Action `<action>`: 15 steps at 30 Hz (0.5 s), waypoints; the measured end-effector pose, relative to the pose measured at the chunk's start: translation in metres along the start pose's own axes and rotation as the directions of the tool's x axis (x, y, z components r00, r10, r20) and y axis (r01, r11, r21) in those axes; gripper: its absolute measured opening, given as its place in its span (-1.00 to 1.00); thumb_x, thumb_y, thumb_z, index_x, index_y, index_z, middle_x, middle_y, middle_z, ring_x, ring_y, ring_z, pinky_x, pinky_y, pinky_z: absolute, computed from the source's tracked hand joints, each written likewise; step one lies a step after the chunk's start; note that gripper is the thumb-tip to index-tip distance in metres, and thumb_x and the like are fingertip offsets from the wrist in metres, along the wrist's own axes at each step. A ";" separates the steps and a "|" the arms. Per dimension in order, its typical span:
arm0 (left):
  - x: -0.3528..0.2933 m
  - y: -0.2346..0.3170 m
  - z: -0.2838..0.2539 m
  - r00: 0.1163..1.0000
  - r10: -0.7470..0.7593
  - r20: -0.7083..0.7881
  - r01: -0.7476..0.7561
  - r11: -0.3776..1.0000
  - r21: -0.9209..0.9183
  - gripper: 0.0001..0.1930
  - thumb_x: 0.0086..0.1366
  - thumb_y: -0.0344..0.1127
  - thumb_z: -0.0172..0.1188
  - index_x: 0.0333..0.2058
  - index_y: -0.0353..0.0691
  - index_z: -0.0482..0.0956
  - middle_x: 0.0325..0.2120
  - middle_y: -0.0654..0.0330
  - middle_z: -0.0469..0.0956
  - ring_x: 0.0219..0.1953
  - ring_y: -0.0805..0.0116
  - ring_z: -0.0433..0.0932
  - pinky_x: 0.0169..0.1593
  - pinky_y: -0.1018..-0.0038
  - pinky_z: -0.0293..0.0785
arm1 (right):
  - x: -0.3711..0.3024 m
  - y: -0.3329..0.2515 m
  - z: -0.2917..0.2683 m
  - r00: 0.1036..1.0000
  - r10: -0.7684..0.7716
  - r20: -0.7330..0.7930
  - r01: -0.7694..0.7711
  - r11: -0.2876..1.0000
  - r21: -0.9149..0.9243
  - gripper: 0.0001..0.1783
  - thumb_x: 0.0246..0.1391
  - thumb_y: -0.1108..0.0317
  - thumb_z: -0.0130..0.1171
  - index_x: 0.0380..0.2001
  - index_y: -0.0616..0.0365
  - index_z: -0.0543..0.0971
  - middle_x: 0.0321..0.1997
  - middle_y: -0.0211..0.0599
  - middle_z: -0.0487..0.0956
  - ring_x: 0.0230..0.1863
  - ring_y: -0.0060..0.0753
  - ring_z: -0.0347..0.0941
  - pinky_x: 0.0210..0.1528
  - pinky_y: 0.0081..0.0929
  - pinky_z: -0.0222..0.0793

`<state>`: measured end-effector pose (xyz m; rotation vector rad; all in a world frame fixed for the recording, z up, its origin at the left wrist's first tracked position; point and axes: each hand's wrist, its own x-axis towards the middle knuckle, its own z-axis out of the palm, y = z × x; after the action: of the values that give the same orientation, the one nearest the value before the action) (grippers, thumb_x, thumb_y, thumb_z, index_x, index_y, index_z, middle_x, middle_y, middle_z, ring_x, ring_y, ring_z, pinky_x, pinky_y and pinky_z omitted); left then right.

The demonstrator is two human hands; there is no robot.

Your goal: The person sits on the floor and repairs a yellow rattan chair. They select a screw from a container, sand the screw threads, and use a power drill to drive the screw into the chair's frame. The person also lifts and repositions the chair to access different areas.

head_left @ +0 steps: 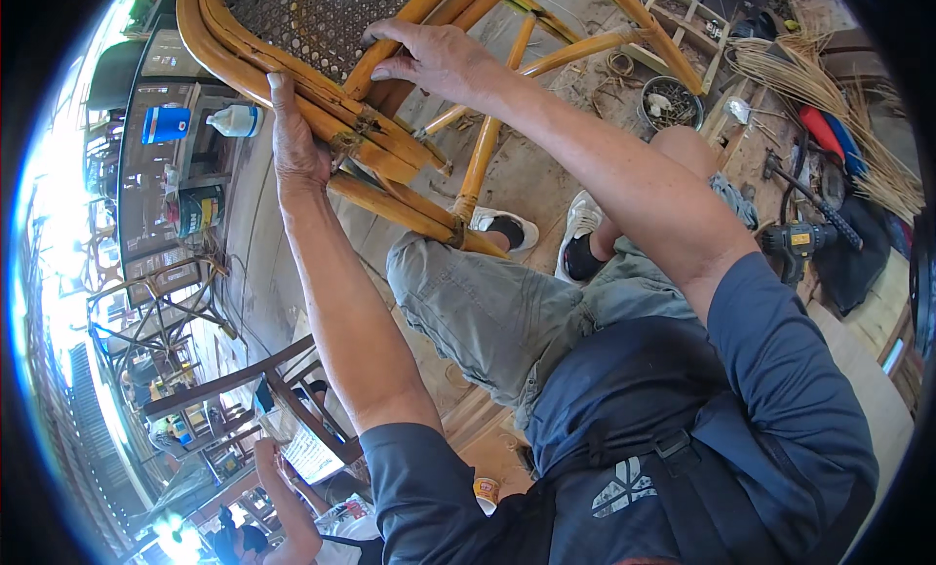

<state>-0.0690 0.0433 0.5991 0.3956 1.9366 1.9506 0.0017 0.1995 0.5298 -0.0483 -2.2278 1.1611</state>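
Cordless drill (795, 241) on floor right; rattan strips (838, 97) above it (loose bundle); round bowl (671, 102); blue can (166, 124) left.

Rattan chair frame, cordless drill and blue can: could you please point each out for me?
rattan chair frame (292, 77), head view, on the bent outer rail.
cordless drill (795, 241), head view, on its yellow-black body.
blue can (166, 124), head view, on its side.
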 end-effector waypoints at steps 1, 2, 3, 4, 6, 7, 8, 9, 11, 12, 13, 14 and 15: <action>0.001 -0.001 -0.001 1.000 0.003 0.002 -0.003 1.000 -0.008 -0.15 0.10 0.29 0.08 0.12 -0.31 0.12 -0.01 0.03 0.27 0.03 0.15 0.31 0.11 0.21 0.27 | 0.000 -0.001 -0.001 1.000 0.005 0.009 -0.005 1.000 0.002 -0.47 0.02 -0.01 0.10 0.03 -0.05 0.35 -0.40 -0.13 0.57 -0.33 -0.14 0.54 -0.26 -0.26 0.44; 0.003 -0.002 -0.004 1.000 0.003 0.001 -0.003 1.000 -0.015 -0.15 0.09 0.29 0.09 0.12 -0.31 0.12 -0.01 0.03 0.28 0.03 0.15 0.31 0.11 0.21 0.27 | 0.000 -0.001 0.000 1.000 0.007 0.019 -0.007 1.000 0.009 -0.48 0.03 -0.01 0.10 0.03 -0.05 0.35 -0.40 -0.13 0.57 -0.33 -0.14 0.54 -0.26 -0.26 0.44; 0.005 -0.004 -0.007 1.000 0.003 0.001 -0.003 1.000 -0.023 -0.15 0.09 0.29 0.09 0.12 -0.31 0.12 -0.01 0.03 0.28 0.03 0.15 0.31 0.11 0.21 0.27 | 0.000 -0.001 0.002 1.000 0.008 0.029 -0.009 1.000 0.017 -0.48 0.03 0.00 0.10 0.03 -0.04 0.35 -0.39 -0.13 0.57 -0.33 -0.13 0.54 -0.25 -0.25 0.44; 0.007 -0.003 -0.006 1.000 0.006 0.006 -0.006 0.999 -0.034 -0.15 0.09 0.29 0.09 0.12 -0.31 0.12 -0.01 0.03 0.28 0.03 0.15 0.31 0.11 0.20 0.27 | 0.002 -0.001 0.000 0.999 0.009 0.035 -0.009 1.000 0.018 -0.48 0.03 0.00 0.10 0.03 -0.04 0.34 -0.38 -0.13 0.57 -0.33 -0.13 0.53 -0.25 -0.25 0.43; 0.006 -0.001 -0.004 1.000 0.021 -0.001 -0.021 1.000 -0.022 -0.15 0.09 0.29 0.10 0.12 -0.30 0.12 -0.02 0.03 0.28 0.03 0.14 0.31 0.10 0.20 0.28 | 0.002 -0.002 -0.002 1.000 -0.011 0.018 0.011 1.000 -0.006 -0.49 0.04 0.01 0.09 0.03 -0.04 0.34 -0.37 -0.12 0.57 -0.32 -0.13 0.54 -0.25 -0.24 0.43; 0.005 -0.001 -0.004 1.000 0.024 -0.006 -0.024 1.000 -0.013 -0.15 0.08 0.29 0.10 0.11 -0.29 0.12 -0.02 0.03 0.28 0.03 0.14 0.31 0.10 0.20 0.29 | 0.001 -0.003 -0.002 1.000 -0.017 0.010 0.017 1.000 -0.015 -0.49 0.05 0.02 0.09 0.03 -0.04 0.34 -0.37 -0.11 0.57 -0.32 -0.13 0.54 -0.25 -0.24 0.43; 0.004 -0.001 -0.003 1.000 0.024 -0.011 -0.024 1.000 -0.014 -0.15 0.08 0.29 0.10 0.11 -0.29 0.12 -0.02 0.03 0.29 0.03 0.14 0.32 0.10 0.19 0.29 | 0.000 -0.003 -0.002 0.999 0.010 0.037 -0.010 1.000 -0.002 -0.50 0.05 0.03 0.09 0.03 -0.04 0.34 -0.31 -0.09 0.56 -0.26 -0.10 0.52 -0.19 -0.22 0.41; 0.004 -0.001 -0.002 1.000 0.023 -0.017 -0.023 1.000 -0.015 -0.15 0.08 0.28 0.11 0.11 -0.29 0.12 -0.02 0.03 0.29 0.02 0.13 0.32 0.10 0.19 0.29 | 0.001 -0.003 -0.003 0.997 0.036 0.064 -0.037 0.999 0.012 -0.51 0.05 0.04 0.09 0.03 -0.03 0.34 -0.25 -0.06 0.55 -0.20 -0.07 0.50 -0.14 -0.20 0.38; 0.003 -0.001 0.000 1.000 0.024 -0.019 -0.024 1.000 -0.016 -0.15 0.08 0.28 0.11 0.11 -0.29 0.13 -0.03 0.03 0.29 0.01 0.13 0.33 0.08 0.20 0.31 | 0.000 0.001 -0.002 0.998 0.023 0.057 -0.024 0.999 0.027 -0.51 0.05 0.05 0.09 0.03 -0.03 0.34 -0.24 -0.05 0.55 -0.21 -0.07 0.50 -0.14 -0.20 0.38; 0.002 -0.001 0.001 1.000 0.026 -0.017 -0.027 1.000 -0.017 -0.16 0.08 0.28 0.11 0.10 -0.29 0.13 -0.03 0.03 0.30 0.00 0.13 0.34 0.07 0.20 0.32 | -0.001 0.006 0.002 1.000 -0.018 0.023 0.017 0.999 0.028 -0.50 0.05 0.05 0.10 0.04 -0.03 0.33 -0.29 -0.07 0.56 -0.27 -0.09 0.51 -0.20 -0.22 0.41; 0.002 -0.001 0.001 0.999 0.031 -0.018 -0.031 0.999 -0.017 -0.16 0.08 0.28 0.11 0.10 -0.29 0.14 -0.04 0.02 0.30 -0.01 0.13 0.35 0.06 0.20 0.34 | 0.000 0.005 0.003 0.998 -0.062 -0.010 0.062 0.998 0.030 -0.49 0.04 0.05 0.11 0.04 -0.03 0.32 -0.33 -0.08 0.56 -0.32 -0.11 0.53 -0.26 -0.24 0.44; 0.002 -0.001 0.000 1.000 0.015 -0.015 -0.015 1.000 -0.016 -0.17 0.08 0.28 0.11 0.09 -0.30 0.15 -0.04 0.02 0.31 -0.02 0.13 0.36 0.05 0.21 0.35 | -0.001 0.005 0.003 0.999 -0.048 -0.001 0.048 0.998 0.030 -0.49 0.04 0.06 0.11 0.04 -0.04 0.32 -0.33 -0.08 0.56 -0.33 -0.11 0.53 -0.26 -0.24 0.44; 0.002 -0.002 -0.001 1.000 -0.001 -0.013 0.000 1.000 -0.015 -0.17 0.08 0.28 0.11 0.09 -0.30 0.15 -0.05 0.01 0.31 -0.02 0.14 0.37 0.04 0.22 0.37 | -0.003 0.006 0.003 0.999 -0.035 0.009 0.034 0.999 0.029 -0.49 0.04 0.06 0.12 0.04 -0.05 0.32 -0.33 -0.09 0.57 -0.33 -0.10 0.53 -0.25 -0.24 0.44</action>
<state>-0.0713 0.0434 0.5965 0.3796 1.9284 1.9708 0.0009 0.2002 0.5228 0.0074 -2.2112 1.1767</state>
